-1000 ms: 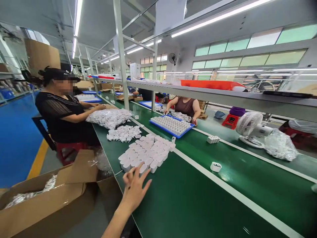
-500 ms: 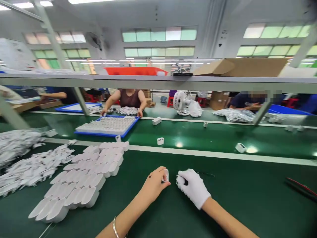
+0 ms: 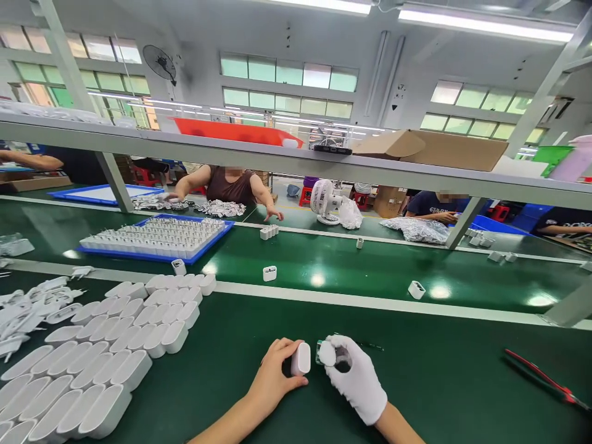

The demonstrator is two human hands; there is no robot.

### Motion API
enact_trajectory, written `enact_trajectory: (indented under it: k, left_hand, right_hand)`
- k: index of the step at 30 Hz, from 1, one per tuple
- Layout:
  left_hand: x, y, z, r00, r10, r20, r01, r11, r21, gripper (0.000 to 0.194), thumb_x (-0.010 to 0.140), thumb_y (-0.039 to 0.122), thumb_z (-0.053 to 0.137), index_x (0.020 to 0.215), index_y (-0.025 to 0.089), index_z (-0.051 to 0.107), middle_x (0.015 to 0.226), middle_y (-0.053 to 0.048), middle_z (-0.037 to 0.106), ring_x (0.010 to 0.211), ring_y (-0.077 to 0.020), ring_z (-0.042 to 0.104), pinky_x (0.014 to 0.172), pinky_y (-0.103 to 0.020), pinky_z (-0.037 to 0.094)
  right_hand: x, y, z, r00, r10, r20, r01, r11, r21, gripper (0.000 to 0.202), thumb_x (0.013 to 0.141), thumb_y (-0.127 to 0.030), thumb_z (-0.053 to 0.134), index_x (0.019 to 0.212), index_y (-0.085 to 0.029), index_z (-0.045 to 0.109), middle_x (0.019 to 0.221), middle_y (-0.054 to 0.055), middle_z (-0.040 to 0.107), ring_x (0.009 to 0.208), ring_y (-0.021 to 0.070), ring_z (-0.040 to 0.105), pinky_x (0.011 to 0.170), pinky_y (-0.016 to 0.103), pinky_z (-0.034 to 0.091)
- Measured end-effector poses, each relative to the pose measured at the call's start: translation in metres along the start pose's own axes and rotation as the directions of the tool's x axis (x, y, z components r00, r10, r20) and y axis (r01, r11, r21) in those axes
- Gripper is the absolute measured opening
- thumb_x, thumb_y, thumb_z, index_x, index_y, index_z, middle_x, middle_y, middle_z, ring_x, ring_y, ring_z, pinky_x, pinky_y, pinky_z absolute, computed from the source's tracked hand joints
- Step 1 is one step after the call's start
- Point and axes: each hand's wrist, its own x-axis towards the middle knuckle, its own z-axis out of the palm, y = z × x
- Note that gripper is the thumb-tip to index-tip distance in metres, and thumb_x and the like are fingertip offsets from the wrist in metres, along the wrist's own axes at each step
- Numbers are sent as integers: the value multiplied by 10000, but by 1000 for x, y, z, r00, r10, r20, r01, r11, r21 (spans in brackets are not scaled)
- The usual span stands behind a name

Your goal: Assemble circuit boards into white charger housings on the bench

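My bare left hand (image 3: 274, 372) is closed around a small white plastic housing (image 3: 302, 359), its rounded closed end turned toward me. Just to its right, my white-gloved right hand (image 3: 358, 381) pinches a small green-edged part (image 3: 319, 352) that looks like a circuit board; the glove hides most of it. A narrow gap separates the part from the housing. On the bench to the left, rows of white oval housings (image 3: 104, 410) stand packed together. Behind my right hand lies a thin dark tool (image 3: 371, 346).
Loose white parts (image 3: 34, 305) are heaped at far left. A blue tray (image 3: 201, 251) of white units and several single housings (image 3: 270, 273) sit on the green belt. Red-handled tweezers or pliers (image 3: 536, 370) lie at right. A shelf (image 3: 259, 151) crosses above; co-workers sit beyond.
The housing in my left hand has turned from its open end showing to its closed end. The view has shifted and tilted. The blue tray has moved left, and the co-worker's hand has left it.
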Motion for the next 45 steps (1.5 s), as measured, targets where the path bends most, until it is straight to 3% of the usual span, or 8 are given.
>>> enact_trajectory:
  k: [6, 9, 13, 18, 23, 28, 33, 45]
  left_hand:
    - [-3, 0, 2, 995, 98, -5, -98, 995, -30, 531, 670, 138, 708, 1171, 294, 623, 1010, -30, 578, 830, -185, 563, 663, -266, 471]
    - [-5, -3, 3, 992, 121, -17, -121, 992, 23, 519, 694, 152, 692, 1183, 307, 612, 993, -20, 563, 721, -148, 546, 581, -242, 459]
    - [-9, -1, 3, 981, 189, -32, -185, 979, 88, 547, 702, 93, 639, 1200, 317, 598, 1023, -22, 569, 827, -166, 582, 630, -238, 497]
    - [-13, 1, 3, 969, 241, -56, -229, 959, 165, 605, 673, 28, 598, 1196, 332, 603, 1032, -20, 574, 955, -186, 582, 870, -313, 502]
    - [-12, -1, 5, 963, 259, -77, -241, 952, 187, 597, 688, 32, 583, 1208, 325, 599, 1033, -36, 578, 954, -199, 579, 864, -345, 513]
    - [-11, 1, 4, 961, 266, -75, -256, 959, 122, 547, 692, 53, 605, 1178, 303, 622, 1028, -37, 600, 972, -209, 586, 886, -355, 508]
    - [-11, 3, 4, 955, 277, -101, -273, 961, 52, 535, 704, 52, 614, 1179, 298, 620, 1038, -34, 597, 951, -194, 601, 875, -334, 513]
    - [-14, 1, 4, 912, 378, -159, -326, 904, 278, 594, 661, 37, 669, 1161, 356, 636, 1033, -21, 635, 881, -200, 593, 824, -353, 522]
  right_hand:
    - [-8, -20, 1, 940, -332, -77, 330, 943, -31, 354, 715, -88, 583, 1041, -217, 632, 1050, 89, 653, 936, 204, 653, 770, 281, 575]
    - [-9, -24, 1, 923, -370, -110, 360, 928, -99, 380, 730, -92, 566, 1077, -232, 634, 1026, 82, 662, 928, 201, 656, 792, 292, 572]
    - [-11, -31, 1, 910, -408, -73, 391, 903, -177, 380, 753, -94, 526, 1096, -230, 615, 1027, 85, 661, 930, 209, 652, 791, 307, 576]
    - [-16, -37, 6, 926, -372, 54, 372, 886, -277, 309, 779, -77, 445, 958, -243, 635, 943, 55, 657, 858, 188, 650, 753, 276, 574]
    - [-18, -37, 9, 922, -386, 15, 366, 862, -351, 292, 787, -118, 446, 987, -230, 628, 949, 64, 650, 816, 188, 648, 685, 251, 572]
    - [-12, -45, 4, 928, -361, 91, 372, 902, -217, 285, 780, -79, 418, 888, -237, 629, 858, 35, 633, 768, 153, 619, 704, 239, 547]
    - [-15, -43, 1, 913, -405, -56, 383, 895, -228, 315, 735, -63, 477, 958, -212, 642, 975, 69, 641, 875, 180, 624, 748, 260, 544]
    - [-18, -44, 3, 937, -323, 131, 348, 895, -278, 353, 794, -116, 457, 1066, -230, 650, 1025, 64, 655, 881, 201, 637, 770, 281, 550]
